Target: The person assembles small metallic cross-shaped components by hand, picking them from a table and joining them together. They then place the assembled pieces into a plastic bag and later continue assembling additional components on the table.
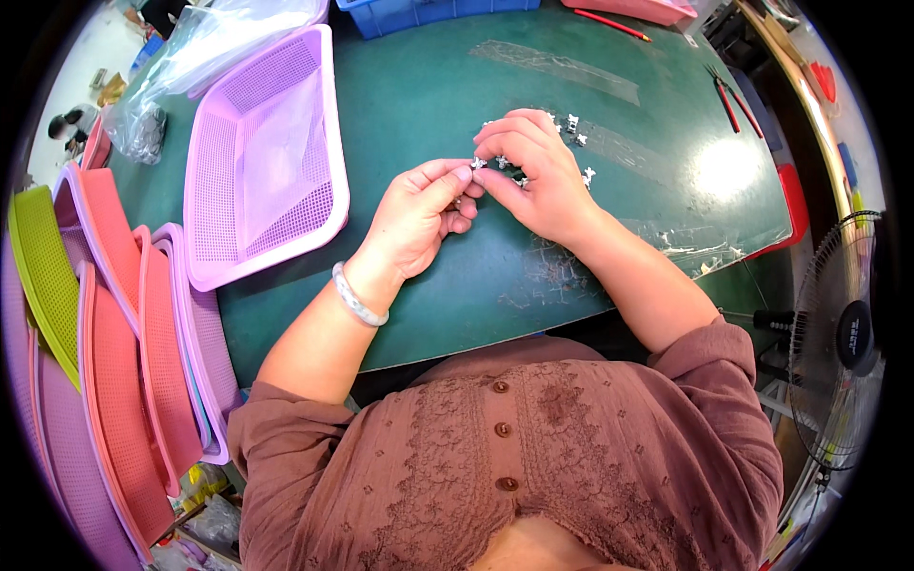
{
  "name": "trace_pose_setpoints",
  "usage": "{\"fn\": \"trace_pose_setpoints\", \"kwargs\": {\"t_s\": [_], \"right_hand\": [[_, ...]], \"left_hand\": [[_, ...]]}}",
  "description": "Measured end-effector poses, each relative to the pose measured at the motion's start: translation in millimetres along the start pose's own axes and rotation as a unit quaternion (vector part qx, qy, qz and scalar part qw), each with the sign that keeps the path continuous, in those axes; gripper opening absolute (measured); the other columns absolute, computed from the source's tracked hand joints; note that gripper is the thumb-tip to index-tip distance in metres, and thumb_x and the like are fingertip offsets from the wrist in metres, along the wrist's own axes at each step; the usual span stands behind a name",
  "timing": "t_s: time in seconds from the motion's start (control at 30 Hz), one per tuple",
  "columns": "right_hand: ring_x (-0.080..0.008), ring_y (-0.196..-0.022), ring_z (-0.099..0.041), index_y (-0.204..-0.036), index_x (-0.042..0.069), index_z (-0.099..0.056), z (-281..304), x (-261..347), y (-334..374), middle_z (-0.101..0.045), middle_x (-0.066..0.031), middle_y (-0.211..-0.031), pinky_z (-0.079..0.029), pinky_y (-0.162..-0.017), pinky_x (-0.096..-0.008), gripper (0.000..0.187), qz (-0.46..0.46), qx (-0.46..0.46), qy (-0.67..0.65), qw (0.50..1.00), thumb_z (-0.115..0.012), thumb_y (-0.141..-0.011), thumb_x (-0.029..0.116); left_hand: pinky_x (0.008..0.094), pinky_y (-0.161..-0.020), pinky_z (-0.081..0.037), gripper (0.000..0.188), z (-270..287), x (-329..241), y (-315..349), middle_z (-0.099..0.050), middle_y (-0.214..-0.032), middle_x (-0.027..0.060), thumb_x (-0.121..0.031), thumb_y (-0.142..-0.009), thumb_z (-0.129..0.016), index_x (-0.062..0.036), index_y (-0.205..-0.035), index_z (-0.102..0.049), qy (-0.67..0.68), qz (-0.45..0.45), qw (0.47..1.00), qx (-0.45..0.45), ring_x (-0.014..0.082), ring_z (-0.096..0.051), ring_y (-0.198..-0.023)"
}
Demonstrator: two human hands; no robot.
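My left hand [409, 214] is closed in a pinch on a small white piece [478, 164] with an irregular shape, held just above the green table. My right hand [541, 181] curves in from the other side, its thumb and fingertips meeting at the same piece. Partly hidden beneath and behind the right hand lie several small white-and-dark pieces; one white piece [588, 177] shows beside that hand, and a white-and-dark piece [572, 124] shows beyond it. What they are is too small to tell.
A purple mesh basket [327, 95] holding a clear plastic sheet stands left on the green table [428, 314]. Stacked baskets [157, 362] lean at the left. Red-handled pliers [726, 105] and a red pen [609, 24] lie to the right and far side. A fan [838, 333] stands right.
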State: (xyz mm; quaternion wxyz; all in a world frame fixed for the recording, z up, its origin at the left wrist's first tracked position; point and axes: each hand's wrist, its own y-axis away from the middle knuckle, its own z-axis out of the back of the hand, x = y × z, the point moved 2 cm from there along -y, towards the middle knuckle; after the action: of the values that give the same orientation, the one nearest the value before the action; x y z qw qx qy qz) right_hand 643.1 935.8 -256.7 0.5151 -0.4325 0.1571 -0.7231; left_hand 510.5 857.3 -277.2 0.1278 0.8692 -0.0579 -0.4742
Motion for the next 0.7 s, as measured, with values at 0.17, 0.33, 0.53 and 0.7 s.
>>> {"fn": "trace_pose_setpoints", "kwargs": {"t_s": [0.17, 0.33, 0.53, 0.7], "right_hand": [[-0.0253, -0.085, -0.05, -0.081, 0.004, -0.054, 2.1, 0.2, 0.2, -0.056, -0.0067, -0.088, -0.041, -0.074, -0.033, 0.02, 0.005, 0.021, -0.07, 0.997, -0.065, -0.066, 0.006], [-0.0251, -0.084, -0.051, -0.082, 0.004, -0.054, 2.5, 0.7, 0.7, -0.056, -0.0074, -0.088, -0.042, -0.072, -0.0331, 0.018, 0.002, 0.015, -0.082, 0.997, -0.064, -0.067, 0.005], [-0.0247, -0.082, -0.052, -0.081, 0.004, -0.055, 3.0, 0.3, 0.9, -0.057, -0.0073, -0.086, -0.043, -0.071, -0.0324, 0.016, 0.004, 0.01, -0.088, 0.996, -0.063, -0.067, 0.003], [-0.0243, -0.082, -0.052, -0.08, 0.004, -0.055, 2.9, -0.6, 1.0, -0.057, -0.0068, -0.085, -0.043, -0.071, -0.032, 0.015, 0.004, 0.013, -0.086, 0.996, -0.063, -0.067, 0.002]], "left_hand": [[0.0185, -0.049, -0.035, 0.014, 0.4, -2.1, -0.3, -0.055, -0.073, 0.0013, -0.015, -0.087, -0.049, -0.0023, -0.088, -0.056, 0.009, 0.005, 1.0, 0.016, 0.007, -0.047, -0.059], [0.0185, -0.049, -0.035, 0.014, 4.1, -0.3, -0.7, -0.054, -0.073, 0.0011, -0.015, -0.087, -0.049, -0.0032, -0.085, -0.055, 0.013, -0.001, 1.0, 0.017, 0.0066, -0.046, -0.058], [0.0186, -0.049, -0.035, 0.013, 3.0, 0.2, -0.3, -0.055, -0.072, 0.001, -0.015, -0.087, -0.05, -0.0036, -0.085, -0.056, -0.007, -0.028, 0.999, 0.022, 0.0065, -0.046, -0.057], [0.0186, -0.049, -0.036, 0.012, 2.8, 0.1, -0.8, -0.055, -0.072, 0.0013, -0.014, -0.087, -0.05, -0.0036, -0.086, -0.056, -0.046, -0.056, 0.997, 0.013, 0.0065, -0.046, -0.057]]}}
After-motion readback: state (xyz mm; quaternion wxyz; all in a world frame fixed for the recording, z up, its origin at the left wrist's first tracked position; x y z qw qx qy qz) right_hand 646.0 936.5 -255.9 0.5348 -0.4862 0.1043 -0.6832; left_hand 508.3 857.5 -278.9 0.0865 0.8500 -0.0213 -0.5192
